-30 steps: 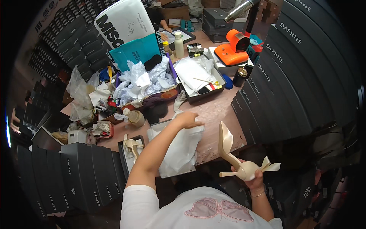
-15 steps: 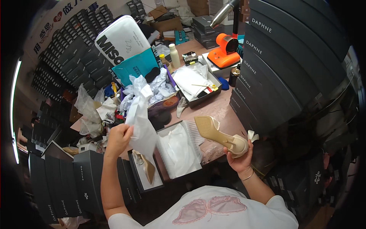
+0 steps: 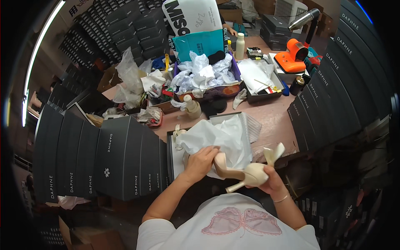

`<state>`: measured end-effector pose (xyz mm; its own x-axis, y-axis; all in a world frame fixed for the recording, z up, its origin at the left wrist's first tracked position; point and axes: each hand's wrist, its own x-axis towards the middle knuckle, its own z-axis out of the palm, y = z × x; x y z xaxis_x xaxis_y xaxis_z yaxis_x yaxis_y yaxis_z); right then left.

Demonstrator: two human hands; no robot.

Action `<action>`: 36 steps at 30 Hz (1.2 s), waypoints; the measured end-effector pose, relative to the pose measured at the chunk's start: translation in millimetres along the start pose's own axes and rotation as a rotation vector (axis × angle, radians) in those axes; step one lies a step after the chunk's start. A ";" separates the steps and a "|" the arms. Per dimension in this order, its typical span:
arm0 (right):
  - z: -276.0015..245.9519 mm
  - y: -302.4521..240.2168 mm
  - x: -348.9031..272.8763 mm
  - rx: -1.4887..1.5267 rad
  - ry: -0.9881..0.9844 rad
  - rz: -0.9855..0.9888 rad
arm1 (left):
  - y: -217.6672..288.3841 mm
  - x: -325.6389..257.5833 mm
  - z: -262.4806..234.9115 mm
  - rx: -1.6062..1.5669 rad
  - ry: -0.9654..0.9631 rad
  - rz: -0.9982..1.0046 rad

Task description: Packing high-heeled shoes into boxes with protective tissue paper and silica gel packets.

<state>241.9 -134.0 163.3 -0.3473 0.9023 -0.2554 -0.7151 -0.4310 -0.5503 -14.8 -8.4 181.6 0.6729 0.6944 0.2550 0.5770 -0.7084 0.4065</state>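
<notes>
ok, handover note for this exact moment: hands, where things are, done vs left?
Left hand: gripping the toe end of the beige high-heeled shoe.
Right hand: holding the same shoe at its heel end, ribbon sticking up.
Open shoe box sits directly ahead on the table, lined with white tissue paper.
Done: box open, paper spread.
Left: shoe is above the box, not yet laid in; no lid on.

White short-sleeved T-shirt [image 3: 233, 233], pink butterfly print on chest, thin bracelet [image 3: 280, 198] on right wrist, bare forearms

Cluttered pinkish table [image 3: 273, 118] bears open shoebox [image 3: 173, 150].
</notes>
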 end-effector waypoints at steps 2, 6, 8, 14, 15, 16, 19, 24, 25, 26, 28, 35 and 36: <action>15.4 23.2 32.6 0.137 0.215 -0.086 | 7.0 -15.9 -3.4 -0.052 -0.025 0.118; 11.5 35.6 48.1 0.008 0.396 -0.296 | -29.2 -35.9 -9.8 0.123 -0.072 -0.016; 24.1 31.9 40.3 0.087 0.311 -0.249 | -24.6 -39.9 -2.9 0.053 -0.034 -0.037; 32.5 68.3 45.1 -0.992 0.538 -0.788 | 93.1 -6.2 -11.1 -0.324 0.043 0.279; 26.6 60.5 51.0 -1.041 0.514 -0.763 | 101.2 -1.7 -3.9 -0.313 0.050 0.282; 15.5 51.3 56.9 -0.931 0.503 -0.690 | 101.6 -1.7 3.6 -0.356 0.040 0.225; -6.0 34.9 54.2 -0.767 0.473 -0.625 | 102.6 1.8 28.2 -0.451 0.067 0.104; -15.2 22.4 53.9 -0.975 0.557 -0.722 | 133.2 31.8 56.4 -0.548 0.194 0.203; -23.6 16.0 54.9 -1.065 0.574 -0.725 | 130.1 37.6 63.0 -0.541 0.176 0.190; -34.6 11.4 60.9 -1.188 0.585 -0.704 | 125.4 39.3 65.6 -0.522 0.160 0.162; -63.8 -2.7 64.2 -1.430 0.615 -0.664 | 133.5 36.4 86.6 -0.509 0.004 0.265; -194.9 -54.3 62.2 -2.231 0.576 -0.349 | 38.2 20.5 91.8 -0.422 0.273 -0.320; -210.8 -61.3 68.2 -2.302 0.499 -0.231 | -7.0 9.4 97.2 -0.247 0.378 -0.545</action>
<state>389.9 -44.2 12.1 -0.0239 0.9996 0.0116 0.9891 0.0253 -0.1449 32.5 -9.2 95.9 0.0850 0.9701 0.2275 0.6343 -0.2288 0.7385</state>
